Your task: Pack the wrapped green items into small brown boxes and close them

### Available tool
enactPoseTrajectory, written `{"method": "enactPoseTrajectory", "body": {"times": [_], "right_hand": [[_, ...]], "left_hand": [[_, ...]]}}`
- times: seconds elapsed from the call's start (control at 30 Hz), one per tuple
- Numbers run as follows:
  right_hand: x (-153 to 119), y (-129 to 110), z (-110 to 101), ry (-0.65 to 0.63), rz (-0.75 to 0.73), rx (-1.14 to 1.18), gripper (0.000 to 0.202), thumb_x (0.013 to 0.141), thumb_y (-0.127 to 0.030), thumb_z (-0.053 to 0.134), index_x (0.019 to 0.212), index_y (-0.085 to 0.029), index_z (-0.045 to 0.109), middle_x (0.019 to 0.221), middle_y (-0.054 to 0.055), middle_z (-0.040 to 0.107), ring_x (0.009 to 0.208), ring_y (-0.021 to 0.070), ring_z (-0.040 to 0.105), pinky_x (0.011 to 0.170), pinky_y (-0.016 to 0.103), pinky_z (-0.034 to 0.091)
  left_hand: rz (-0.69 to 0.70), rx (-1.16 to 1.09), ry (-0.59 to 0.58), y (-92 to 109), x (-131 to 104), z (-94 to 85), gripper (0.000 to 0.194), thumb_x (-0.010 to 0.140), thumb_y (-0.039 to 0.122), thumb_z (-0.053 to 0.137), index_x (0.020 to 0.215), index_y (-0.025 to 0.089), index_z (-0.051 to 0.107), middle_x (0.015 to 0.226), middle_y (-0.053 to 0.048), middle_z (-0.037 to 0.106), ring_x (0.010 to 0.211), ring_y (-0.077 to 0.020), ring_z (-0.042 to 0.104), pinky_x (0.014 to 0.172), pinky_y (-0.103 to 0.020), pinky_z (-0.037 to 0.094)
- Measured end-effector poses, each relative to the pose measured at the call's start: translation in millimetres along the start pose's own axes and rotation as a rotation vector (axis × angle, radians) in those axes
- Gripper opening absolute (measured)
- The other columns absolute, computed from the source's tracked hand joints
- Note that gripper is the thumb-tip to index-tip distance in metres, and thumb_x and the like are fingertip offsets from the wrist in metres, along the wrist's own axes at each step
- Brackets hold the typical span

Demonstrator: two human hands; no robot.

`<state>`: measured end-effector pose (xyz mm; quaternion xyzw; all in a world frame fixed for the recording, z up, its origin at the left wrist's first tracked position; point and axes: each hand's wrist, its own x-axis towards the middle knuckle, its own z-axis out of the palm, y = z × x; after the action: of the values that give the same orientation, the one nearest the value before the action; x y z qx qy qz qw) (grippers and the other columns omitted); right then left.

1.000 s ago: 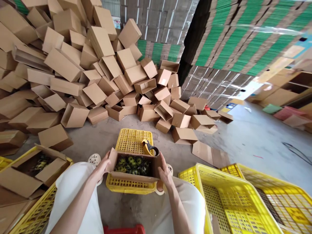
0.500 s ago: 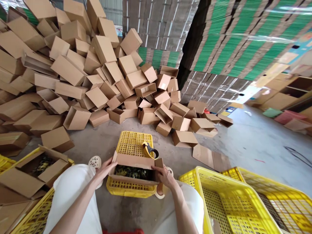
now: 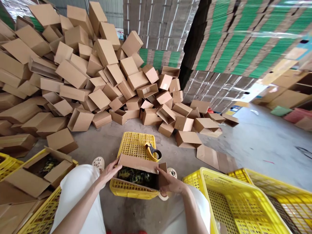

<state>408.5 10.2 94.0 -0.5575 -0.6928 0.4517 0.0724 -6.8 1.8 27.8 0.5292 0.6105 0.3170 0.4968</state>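
Observation:
An open cardboard box [image 3: 138, 161] rests on an upturned yellow plastic crate [image 3: 133, 194] between my knees. Dark green and yellow items in shiny wrapping [image 3: 135, 175] lie inside; their kind is unclear. My left hand [image 3: 109, 172] grips the box's left end, fingers over the upper edge. At the other end, my right hand [image 3: 172, 182] lies with fingers stretched and apart against the raised right flap [image 3: 163, 168]. A yellow tape dispenser [image 3: 152, 151] with a dark handle stands on the crate just behind the box.
A big heap of empty cardboard boxes [image 3: 102, 78] covers the floor ahead. At left, a filled open box [image 3: 58, 172] sits in a yellow crate. Deep yellow crates [image 3: 229, 201] stand at right. Bundled flat cardboard [image 3: 224, 42] is stacked behind, and flattened cardboard [image 3: 215, 157] lies on the floor.
My right hand has loosened from the flap, its fingers now stretched out. My left fingers reach further over the left end, where the flap no longer stands up. The view has shifted slightly.

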Motion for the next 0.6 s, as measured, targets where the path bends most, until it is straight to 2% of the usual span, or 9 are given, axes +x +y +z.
{"method": "enactPoseTrajectory", "body": {"times": [0.1, 0.2, 0.3, 0.37, 0.5, 0.6], "right_hand": [[-4, 7, -2, 0.012, -0.009, 0.039, 0.111, 0.05, -0.019, 0.088, 0.156, -0.032, 0.058, 0.146, 0.011, 0.07, 0.134, 0.0371, 0.066, 0.115, 0.046, 0.05], [-5, 18, -3, 0.015, -0.021, 0.073, 0.112, 0.049, -0.025, 0.094, 0.156, -0.031, 0.059, 0.145, 0.012, 0.071, 0.133, 0.0378, 0.067, 0.11, 0.045, 0.054], [-1, 25, 2, 0.062, -0.074, 0.09, 0.094, 0.065, -0.037, 0.09, 0.154, -0.03, 0.061, 0.146, 0.011, 0.071, 0.134, 0.0356, 0.067, 0.113, 0.046, 0.052], [4, 26, 10, 0.129, -0.114, 0.101, 0.081, 0.074, -0.041, 0.082, 0.152, -0.027, 0.063, 0.147, 0.011, 0.071, 0.135, 0.0343, 0.067, 0.116, 0.047, 0.05], [16, 19, 31, 0.312, -0.085, 0.029, 0.071, 0.076, -0.028, 0.073, 0.146, -0.023, 0.069, 0.142, 0.011, 0.074, 0.131, 0.0336, 0.07, 0.114, 0.046, 0.052], [18, 9, 42, 0.348, -0.005, -0.123, 0.061, 0.077, -0.022, 0.066, 0.138, -0.025, 0.075, 0.128, 0.01, 0.081, 0.121, 0.0317, 0.075, 0.107, 0.041, 0.055]], "left_hand": [[0.005, -0.035, -0.015, 1, -1, 1.3, 0.079, 0.086, 0.058, 0.065, 0.156, 0.021, 0.06, 0.156, -0.011, 0.064, 0.152, -0.0397, 0.05, 0.121, -0.05, 0.046], [-0.055, -0.062, -0.034, 3, -4, 0.6, 0.081, 0.087, 0.058, 0.063, 0.158, 0.02, 0.056, 0.158, -0.012, 0.061, 0.144, -0.0392, 0.058, 0.103, -0.045, 0.06], [-0.147, -0.098, -0.039, 5, -4, -1.4, 0.08, 0.088, 0.059, 0.063, 0.158, 0.022, 0.055, 0.157, -0.012, 0.063, 0.137, -0.0371, 0.064, 0.086, -0.038, 0.065], [-0.208, -0.132, -0.008, 3, -3, -2.5, 0.078, 0.09, 0.062, 0.063, 0.157, 0.023, 0.056, 0.157, -0.012, 0.063, 0.137, -0.036, 0.064, 0.083, -0.035, 0.064], [-0.244, -0.19, 0.036, -4, 2, -1.5, 0.086, 0.088, 0.075, 0.063, 0.155, 0.022, 0.057, 0.165, -0.015, 0.053, 0.144, -0.0368, 0.058, 0.082, -0.032, 0.064], [-0.203, -0.203, -0.046, -11, 4, 1.8, 0.1, 0.084, 0.085, 0.062, 0.162, 0.024, 0.049, 0.171, -0.012, 0.046, 0.15, -0.0367, 0.052, 0.083, -0.034, 0.065]]}}
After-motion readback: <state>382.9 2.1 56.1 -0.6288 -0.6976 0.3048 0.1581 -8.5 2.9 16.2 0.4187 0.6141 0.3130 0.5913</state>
